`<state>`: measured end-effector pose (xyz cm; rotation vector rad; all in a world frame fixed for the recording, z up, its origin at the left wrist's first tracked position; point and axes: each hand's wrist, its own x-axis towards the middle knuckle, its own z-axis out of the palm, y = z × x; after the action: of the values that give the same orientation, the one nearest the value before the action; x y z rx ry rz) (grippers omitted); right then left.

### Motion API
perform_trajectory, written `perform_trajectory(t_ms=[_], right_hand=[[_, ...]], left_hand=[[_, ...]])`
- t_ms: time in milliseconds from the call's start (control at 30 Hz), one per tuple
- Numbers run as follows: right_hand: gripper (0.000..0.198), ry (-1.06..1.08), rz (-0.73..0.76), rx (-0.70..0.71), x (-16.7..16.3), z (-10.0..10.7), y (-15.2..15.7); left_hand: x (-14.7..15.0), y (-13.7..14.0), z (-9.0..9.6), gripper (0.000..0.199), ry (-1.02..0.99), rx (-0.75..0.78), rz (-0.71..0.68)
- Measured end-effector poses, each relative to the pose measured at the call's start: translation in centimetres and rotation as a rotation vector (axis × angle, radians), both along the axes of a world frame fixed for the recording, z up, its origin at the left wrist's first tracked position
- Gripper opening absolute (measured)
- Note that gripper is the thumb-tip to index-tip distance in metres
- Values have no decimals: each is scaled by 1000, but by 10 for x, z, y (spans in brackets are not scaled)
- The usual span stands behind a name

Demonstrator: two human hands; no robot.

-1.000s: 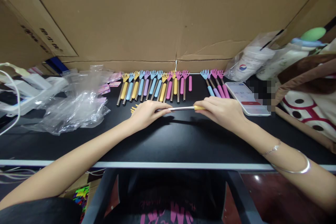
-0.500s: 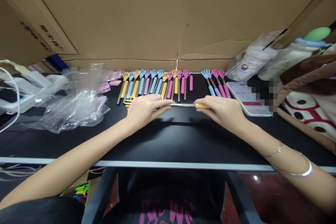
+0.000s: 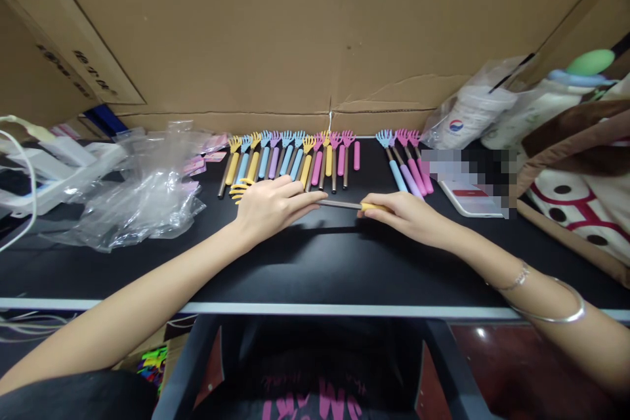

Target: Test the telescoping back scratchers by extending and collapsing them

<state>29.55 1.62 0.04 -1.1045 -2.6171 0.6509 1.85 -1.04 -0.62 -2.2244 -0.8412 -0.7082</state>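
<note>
Behind everything rises the brown cardboard wall (image 3: 236,33), and before me stretches the matte black tabletop (image 3: 315,269) with its pale front edge. The brown-and-cream fabric bag (image 3: 571,138) at my right is cut off by the picture's edge. To my left lie crumpled clear plastic bags (image 3: 142,207).

Above the tabletop, my left hand (image 3: 268,210) and right hand (image 3: 413,213) share one slim metal-rod scratcher with a yellow claw head and yellow grip (image 3: 339,204). My left fingers grasp the rod near the claw; my right fingers pinch the grip. Compared with half a second ago, my right hand sits lower, so the rod slopes down toward it. That uncovers more of the lilac handle (image 3: 409,181) in the small group to the right; the longer row of scratchers (image 3: 273,163) behind my left hand lies as it did.

My left hand hides the stretch between claw and rod, and my right palm covers the far end of the grip. Blurred squares mask much of the white phone (image 3: 480,205). Smallest is the loose pink handle (image 3: 357,155), ending the row.
</note>
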Motion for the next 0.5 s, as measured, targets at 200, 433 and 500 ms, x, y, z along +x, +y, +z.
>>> perform_trajectory(t_ms=[200,433,500], right_hand=[[39,-51,-49,89,-1,1,-3],[30,-49,-88,254,2,4,-3],[30,-43,-89,285,3,5,-2]], left_hand=[[0,0,-1,23,-15,-52,-6],[1,3,-5,23,-69,-192,-21],[2,4,-5,23,-72,-217,-21]])
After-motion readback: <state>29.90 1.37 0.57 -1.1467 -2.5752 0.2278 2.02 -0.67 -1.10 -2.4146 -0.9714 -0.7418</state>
